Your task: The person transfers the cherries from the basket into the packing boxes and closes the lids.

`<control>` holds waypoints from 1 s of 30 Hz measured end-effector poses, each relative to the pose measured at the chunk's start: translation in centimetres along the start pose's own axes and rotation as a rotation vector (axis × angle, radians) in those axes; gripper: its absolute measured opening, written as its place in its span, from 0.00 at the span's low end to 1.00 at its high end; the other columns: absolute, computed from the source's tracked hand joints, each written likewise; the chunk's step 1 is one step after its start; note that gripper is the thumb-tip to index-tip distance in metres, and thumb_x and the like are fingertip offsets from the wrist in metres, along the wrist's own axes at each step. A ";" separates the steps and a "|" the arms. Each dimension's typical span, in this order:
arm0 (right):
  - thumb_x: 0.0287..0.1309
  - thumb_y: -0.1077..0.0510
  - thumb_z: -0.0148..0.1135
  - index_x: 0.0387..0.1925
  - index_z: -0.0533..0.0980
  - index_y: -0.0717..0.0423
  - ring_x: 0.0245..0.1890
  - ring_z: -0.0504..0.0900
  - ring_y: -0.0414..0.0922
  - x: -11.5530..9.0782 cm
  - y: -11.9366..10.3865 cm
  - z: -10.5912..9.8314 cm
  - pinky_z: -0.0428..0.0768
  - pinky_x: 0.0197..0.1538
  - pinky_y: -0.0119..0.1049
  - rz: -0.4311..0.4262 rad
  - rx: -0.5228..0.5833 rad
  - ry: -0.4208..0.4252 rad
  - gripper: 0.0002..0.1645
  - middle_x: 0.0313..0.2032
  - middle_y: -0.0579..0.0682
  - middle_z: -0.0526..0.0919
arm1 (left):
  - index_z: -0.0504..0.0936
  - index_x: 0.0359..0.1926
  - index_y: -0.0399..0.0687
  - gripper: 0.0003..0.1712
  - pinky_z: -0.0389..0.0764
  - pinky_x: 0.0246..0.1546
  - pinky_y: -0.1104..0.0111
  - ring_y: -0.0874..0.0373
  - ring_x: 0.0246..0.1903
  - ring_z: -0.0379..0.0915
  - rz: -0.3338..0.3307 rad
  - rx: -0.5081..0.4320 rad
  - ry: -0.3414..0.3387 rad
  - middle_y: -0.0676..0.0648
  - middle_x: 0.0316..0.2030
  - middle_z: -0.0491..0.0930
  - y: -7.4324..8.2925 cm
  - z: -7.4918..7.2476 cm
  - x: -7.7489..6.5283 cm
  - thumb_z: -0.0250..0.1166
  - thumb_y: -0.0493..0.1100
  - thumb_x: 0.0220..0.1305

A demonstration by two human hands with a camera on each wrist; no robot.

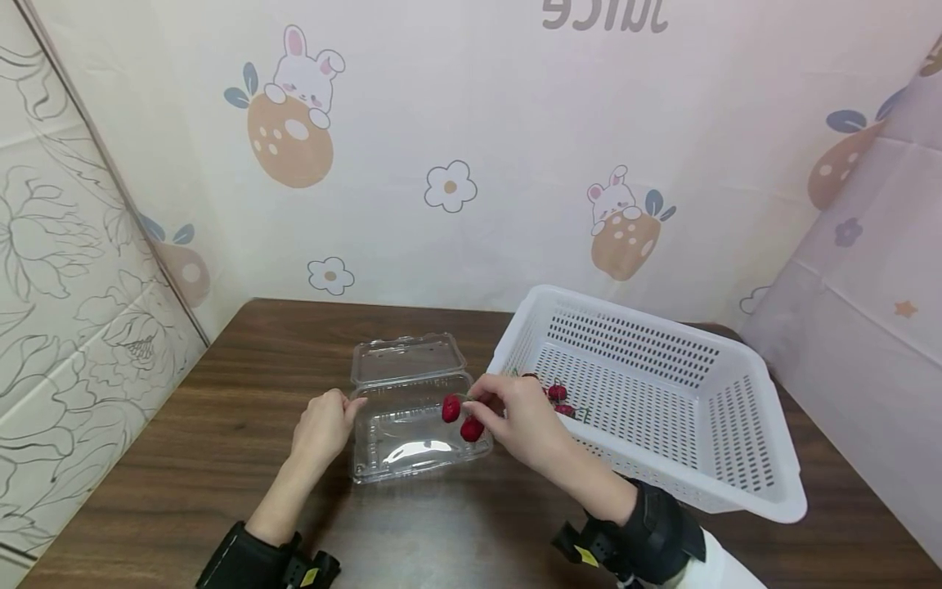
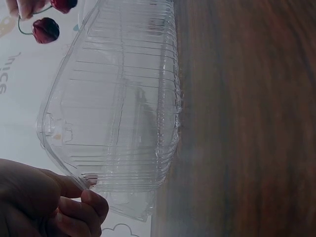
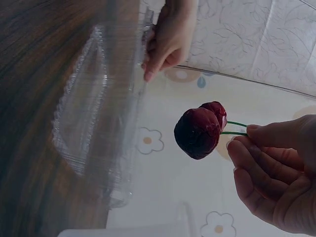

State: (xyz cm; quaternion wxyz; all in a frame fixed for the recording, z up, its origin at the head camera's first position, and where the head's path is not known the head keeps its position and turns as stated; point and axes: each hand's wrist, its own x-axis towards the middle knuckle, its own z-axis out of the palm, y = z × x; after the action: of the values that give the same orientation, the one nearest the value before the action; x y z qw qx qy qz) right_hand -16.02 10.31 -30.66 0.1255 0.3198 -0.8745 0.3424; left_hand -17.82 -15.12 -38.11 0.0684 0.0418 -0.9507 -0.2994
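Note:
A clear plastic clamshell box (image 1: pixel 412 421) lies on the table with its lid folded back. At its left rim, my left hand (image 1: pixel 324 421) pinches the edge between thumb and curled fingers; the left wrist view shows this grip at the box corner. Two dark red cherries (image 3: pixel 197 131) hang by green stems from my right hand (image 1: pixel 524 417), whose thumb and fingertips pinch the stems. They are above the right part of the box, apart from it. No fruit shows inside the box.
To the right stands a white perforated plastic basket (image 1: pixel 751 483), with several more red cherries (image 1: pixel 562 409) in its near left corner, partly hidden by my right hand. The brown wooden table (image 1: pixel 243 409) ends at a printed curtain behind.

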 end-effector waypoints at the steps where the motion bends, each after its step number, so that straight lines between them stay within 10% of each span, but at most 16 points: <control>1: 0.49 0.62 0.64 0.26 0.77 0.57 0.17 0.72 0.32 0.1 0.0 0.3 0.71 0.21 0.25 0.001 0.002 -0.005 0.03 0.21 0.44 0.79 | 0.74 0.24 0.36 0.17 0.67 0.14 0.63 0.54 0.16 0.66 0.002 0.001 0.001 0.47 0.16 0.69 0.0 0.0 0.0 0.57 0.47 0.60; 30: 0.51 0.63 0.61 0.26 0.77 0.59 0.15 0.68 0.31 0.9 2.3 5.6 0.68 0.20 0.24 0.027 -0.068 -0.191 0.02 0.19 0.45 0.77 | 0.74 0.25 0.35 0.17 0.67 0.14 0.62 0.54 0.16 0.66 0.007 0.011 0.007 0.47 0.16 0.70 0.1 0.0 0.0 0.57 0.46 0.60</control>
State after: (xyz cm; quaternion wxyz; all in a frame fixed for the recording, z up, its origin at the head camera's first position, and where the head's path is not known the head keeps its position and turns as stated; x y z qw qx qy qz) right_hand -18.19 7.42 -35.58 0.0477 0.3350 -0.8977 0.2824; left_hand -17.80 -15.03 -38.09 0.0727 0.0400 -0.9523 -0.2938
